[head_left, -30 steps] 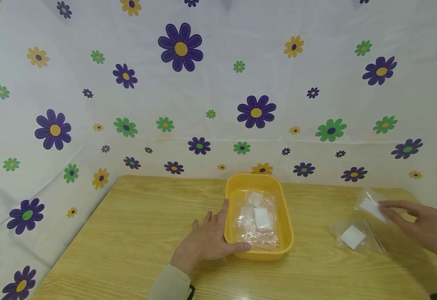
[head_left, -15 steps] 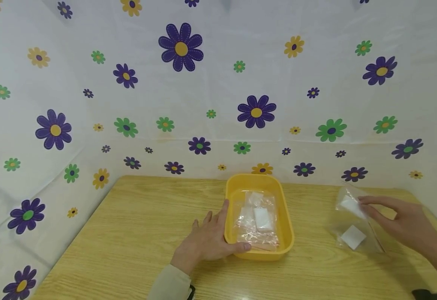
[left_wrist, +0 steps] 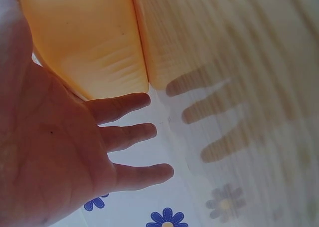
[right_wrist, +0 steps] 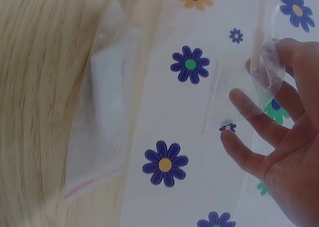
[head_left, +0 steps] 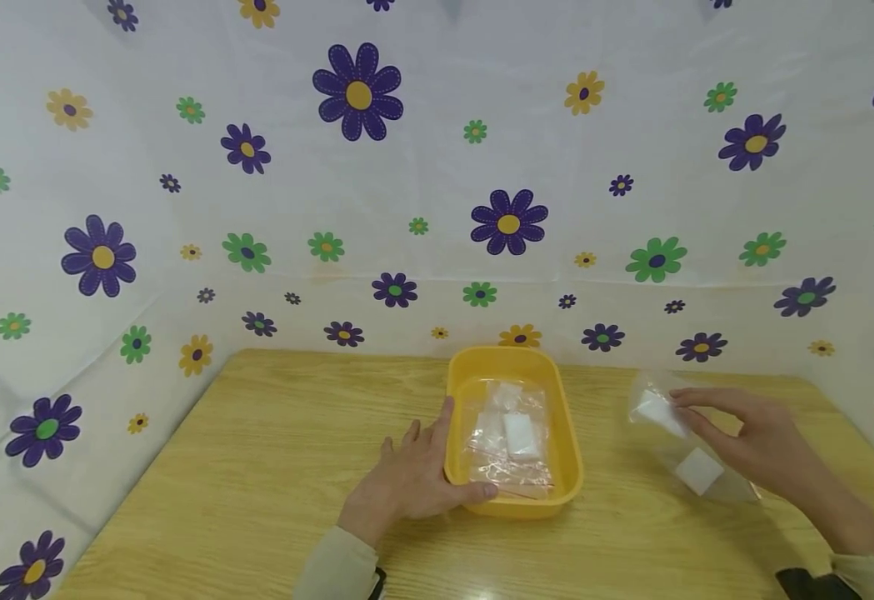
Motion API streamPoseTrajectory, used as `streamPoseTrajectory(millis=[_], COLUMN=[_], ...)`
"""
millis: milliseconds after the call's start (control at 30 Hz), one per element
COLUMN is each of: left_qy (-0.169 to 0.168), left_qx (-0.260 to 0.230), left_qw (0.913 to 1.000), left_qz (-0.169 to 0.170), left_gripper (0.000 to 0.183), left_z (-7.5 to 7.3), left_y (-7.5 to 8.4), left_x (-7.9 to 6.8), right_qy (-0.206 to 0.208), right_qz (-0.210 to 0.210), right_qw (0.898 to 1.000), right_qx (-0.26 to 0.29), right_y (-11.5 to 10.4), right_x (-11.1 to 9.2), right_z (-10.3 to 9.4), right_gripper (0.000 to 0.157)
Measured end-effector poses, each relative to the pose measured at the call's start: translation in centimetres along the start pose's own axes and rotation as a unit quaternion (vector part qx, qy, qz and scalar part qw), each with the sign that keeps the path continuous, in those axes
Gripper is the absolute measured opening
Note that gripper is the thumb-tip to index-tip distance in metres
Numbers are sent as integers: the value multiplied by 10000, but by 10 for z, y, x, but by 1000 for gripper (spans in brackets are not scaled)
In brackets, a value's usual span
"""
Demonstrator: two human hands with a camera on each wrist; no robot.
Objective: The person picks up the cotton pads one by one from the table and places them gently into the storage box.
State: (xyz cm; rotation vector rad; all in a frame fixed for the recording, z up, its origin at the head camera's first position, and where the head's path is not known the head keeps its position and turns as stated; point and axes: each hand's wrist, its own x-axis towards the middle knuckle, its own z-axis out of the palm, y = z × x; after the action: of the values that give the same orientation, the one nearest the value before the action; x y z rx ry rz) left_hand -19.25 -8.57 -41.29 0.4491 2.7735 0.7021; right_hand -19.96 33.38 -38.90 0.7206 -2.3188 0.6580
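My left hand [head_left: 407,487] rests against the left side of a yellow plastic tray [head_left: 573,458], its thumb at the near rim. In the left wrist view three fingers stretch out straight beside the tray wall. Inside the tray lie clear zip bags [head_left: 511,479], with white pieces in them. At the right, my right hand [head_left: 774,442] pinches a clear zip bag [head_left: 656,410] with a white square in it, held above the table. Just below it another zip bag [head_left: 699,472] with a white square lies on the table, also visible in the right wrist view [right_wrist: 107,92].
The wood-grain table [head_left: 294,433] meets a white flower-patterned sheet [head_left: 422,183] along its back edge. The same sheet hangs along the left side.
My right hand has carried the pinched zip bag leftward towards the tray, passing over the bag on the table. My left hand has stayed at the tray.
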Motion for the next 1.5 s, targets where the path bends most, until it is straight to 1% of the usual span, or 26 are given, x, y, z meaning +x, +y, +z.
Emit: streamPoseTrajectory(millis=[133,233,367,500,600,733,1000,1133,1500], left_qy=[-13,-30,-47,-71,-69,-60,-67,-56,-41], left_qx=[-40,-30,-5,7,22,25,0,1,45], left_qw=[10000,10000,10000,9999,9999,10000,9999,9999,10000], left_qz=[6,-4,-56,-75,-70,-72,-96,-104,-66], left_gripper=[127,126,127,127,127,127,127,127,126], left_z=[0,0,1,1,1,0,0,-1,-2], left_y=[0,0,0,-1,-1,0,-1,-2,-1], left_x=[0,0,1,1,2,1,2,2,0], right_qy=[-4,55,33,-40,-124,-250,-318,-479,-651], right_qz=[-190,-338,-517,-641,-734,-715,-737,-723,-897], right_qw=[9998,9990,9978,9963,9957,9962,9955,9951,9928], right_qx=[106,270,405,578,550,432,509,476,465], right_y=[-6,-12,-21,-29,-33,-40,-53,-58,-70], right_x=[5,9,16,21,25,30,39,43,52], right_z=[9,13,18,22,26,29,38,44,60], right_gripper=[45,45,46,46,46,46,46,43,37])
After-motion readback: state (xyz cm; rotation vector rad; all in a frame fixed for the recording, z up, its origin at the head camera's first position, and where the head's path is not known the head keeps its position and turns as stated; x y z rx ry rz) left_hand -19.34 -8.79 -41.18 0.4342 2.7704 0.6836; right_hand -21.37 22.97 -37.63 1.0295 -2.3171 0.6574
